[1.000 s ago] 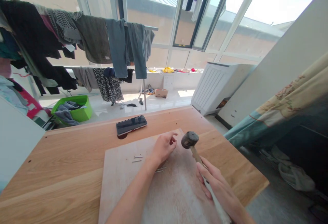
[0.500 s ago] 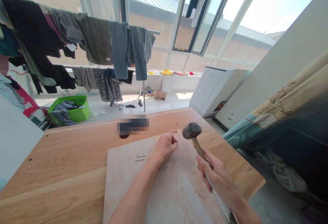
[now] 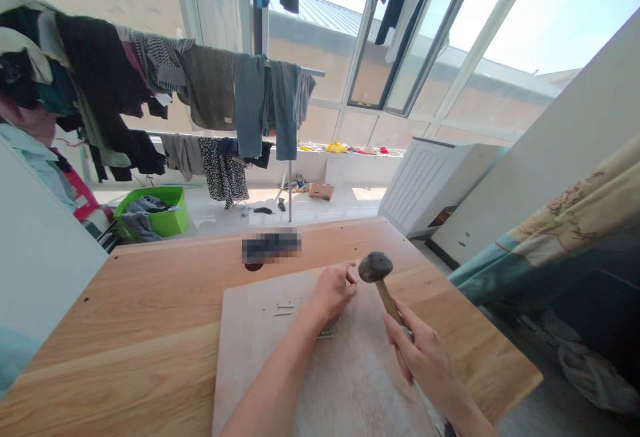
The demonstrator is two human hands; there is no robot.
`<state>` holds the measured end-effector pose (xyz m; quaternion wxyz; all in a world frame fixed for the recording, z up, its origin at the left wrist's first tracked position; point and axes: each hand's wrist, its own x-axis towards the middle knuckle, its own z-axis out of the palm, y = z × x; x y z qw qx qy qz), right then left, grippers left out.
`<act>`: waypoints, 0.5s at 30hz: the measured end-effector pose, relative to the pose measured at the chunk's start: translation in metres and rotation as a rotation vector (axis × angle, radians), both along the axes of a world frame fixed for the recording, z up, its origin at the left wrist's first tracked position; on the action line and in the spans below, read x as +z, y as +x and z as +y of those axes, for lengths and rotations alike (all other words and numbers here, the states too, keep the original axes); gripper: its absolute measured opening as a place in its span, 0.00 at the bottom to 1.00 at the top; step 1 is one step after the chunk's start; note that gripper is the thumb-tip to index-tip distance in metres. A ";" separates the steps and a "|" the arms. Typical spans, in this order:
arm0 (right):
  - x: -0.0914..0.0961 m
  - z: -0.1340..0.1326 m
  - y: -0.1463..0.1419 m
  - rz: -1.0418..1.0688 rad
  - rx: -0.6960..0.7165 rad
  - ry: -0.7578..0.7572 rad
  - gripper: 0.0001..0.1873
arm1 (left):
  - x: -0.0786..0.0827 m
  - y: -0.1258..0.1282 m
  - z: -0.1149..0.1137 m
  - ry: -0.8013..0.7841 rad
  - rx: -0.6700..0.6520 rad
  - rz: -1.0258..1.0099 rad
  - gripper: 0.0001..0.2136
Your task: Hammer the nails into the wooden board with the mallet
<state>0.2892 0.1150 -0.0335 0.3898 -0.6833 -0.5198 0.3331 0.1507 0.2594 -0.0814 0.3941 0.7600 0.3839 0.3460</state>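
The brown wood-grain tabletop (image 3: 125,330) spreads wide left of a pale wooden board (image 3: 260,370), narrower toward its own right edge. Beyond the board lies a dark pixelated object (image 3: 271,245). On the board, slim silvery nails (image 3: 284,313) lie near the left hand (image 3: 334,292), fingers curled, hold unclear. A black-headed, wooden-handled mallet (image 3: 376,268) fills the clasped fingers of the right hand (image 3: 423,347).

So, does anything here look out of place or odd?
Two small dark items lie loose on the floor near the hanging laundry, perhaps dropped; I can't tell what they are. A pixelated dark patch on the table also looks odd, hiding whatever is beneath. The hammer in the right hand shows nothing unusual.
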 end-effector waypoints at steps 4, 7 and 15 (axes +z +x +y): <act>-0.001 0.000 0.005 -0.015 0.035 -0.053 0.28 | -0.001 0.000 0.000 0.004 -0.003 0.005 0.26; 0.012 -0.004 0.007 -0.040 0.011 -0.027 0.30 | -0.002 0.000 0.001 0.007 -0.001 0.009 0.25; 0.019 -0.008 0.000 -0.069 0.013 0.006 0.35 | -0.005 0.000 0.002 0.019 -0.009 -0.007 0.25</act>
